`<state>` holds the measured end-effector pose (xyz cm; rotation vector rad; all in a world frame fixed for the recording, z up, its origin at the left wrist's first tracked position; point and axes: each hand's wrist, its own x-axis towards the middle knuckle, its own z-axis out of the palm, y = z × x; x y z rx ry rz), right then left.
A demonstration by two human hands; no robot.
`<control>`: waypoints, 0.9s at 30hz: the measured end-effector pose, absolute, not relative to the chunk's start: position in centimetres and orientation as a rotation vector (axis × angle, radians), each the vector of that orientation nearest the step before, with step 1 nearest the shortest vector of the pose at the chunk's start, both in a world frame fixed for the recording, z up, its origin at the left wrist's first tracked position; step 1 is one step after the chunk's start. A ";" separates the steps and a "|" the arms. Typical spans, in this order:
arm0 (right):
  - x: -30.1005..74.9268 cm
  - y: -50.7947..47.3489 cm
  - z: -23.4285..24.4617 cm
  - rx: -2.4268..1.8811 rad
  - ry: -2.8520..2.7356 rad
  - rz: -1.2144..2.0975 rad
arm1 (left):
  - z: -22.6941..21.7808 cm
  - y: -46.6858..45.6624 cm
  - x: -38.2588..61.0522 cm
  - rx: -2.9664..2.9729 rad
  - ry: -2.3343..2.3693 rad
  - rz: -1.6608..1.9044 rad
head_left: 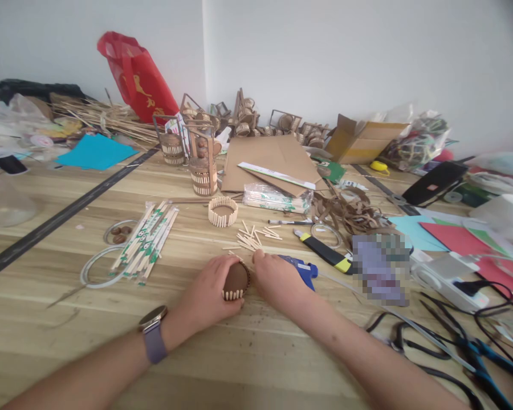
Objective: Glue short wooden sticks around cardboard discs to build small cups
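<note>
My left hand (207, 290), with a watch on its wrist, is wrapped round a small round basket (236, 277) of brown cardboard. Short pale sticks stand along the basket's near rim. Just right of it, my right hand (277, 279) is closed in a pinch; what its fingertips hold is hidden. Beyond the fingertips lies a loose pile of short wooden sticks (248, 239). A blue glue gun (303, 270) lies behind my right hand, partly covered by it. Farther back stands another round basket (223, 212) with a full ring of pale sticks.
Left are wrapped chopsticks (147, 242) and a white ring (88, 267). A utility knife (325, 251), brown strips (346, 210), a power strip (448, 279) and scissors (474, 353) lie right. Small buckets (203, 176) and a cardboard sheet (269, 159) are at the back.
</note>
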<state>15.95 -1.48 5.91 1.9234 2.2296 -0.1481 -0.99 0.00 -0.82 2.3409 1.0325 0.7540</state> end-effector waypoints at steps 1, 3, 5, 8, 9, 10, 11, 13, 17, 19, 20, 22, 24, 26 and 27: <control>16.2 -1.9 6.0 1.924 2.236 -0.146 | -0.8 0.0 -1.0 2.338 1.032 0.754; 16.7 -2.6 6.2 1.914 2.261 -0.153 | -0.6 -0.1 -1.0 2.337 1.025 0.758; 17.2 -3.3 6.3 1.889 2.297 -0.174 | -0.5 -0.1 -1.0 2.340 1.015 0.760; 17.8 -3.9 6.1 1.858 2.357 -0.205 | -0.3 -0.2 -0.9 2.343 1.017 0.754; 17.9 -4.0 6.0 1.859 2.379 -0.205 | -0.3 -0.1 -0.9 2.343 1.020 0.749; 18.1 -3.9 5.9 1.860 2.405 -0.201 | -0.3 -0.1 -0.9 2.342 1.023 0.746; 18.1 -3.8 5.7 1.856 2.433 -0.197 | -0.3 -0.1 -0.9 2.339 1.025 0.745; 18.2 -3.5 5.5 1.834 2.516 -0.209 | -0.4 0.0 -0.9 2.332 1.031 0.744; 17.8 -2.8 4.9 1.847 2.599 -0.259 | -0.7 0.1 -0.9 2.343 1.038 0.749; 17.4 -2.6 4.6 1.892 2.552 -0.246 | -0.8 0.1 -0.9 2.350 1.035 0.746; 17.2 -2.6 4.5 1.913 2.523 -0.235 | -0.9 0.1 -1.0 2.351 1.033 0.744; 17.0 -2.6 4.4 1.947 2.458 -0.209 | -1.0 0.1 -1.1 2.352 1.030 0.744; 16.9 -2.7 4.3 1.967 2.388 -0.179 | -1.0 0.1 -1.1 2.349 1.029 0.749; 16.8 -2.8 4.4 1.963 2.327 -0.152 | -1.0 0.1 -1.1 2.340 1.026 0.761; 16.8 -2.9 4.4 1.956 2.303 -0.140 | -0.9 0.1 -1.0 2.336 1.023 0.766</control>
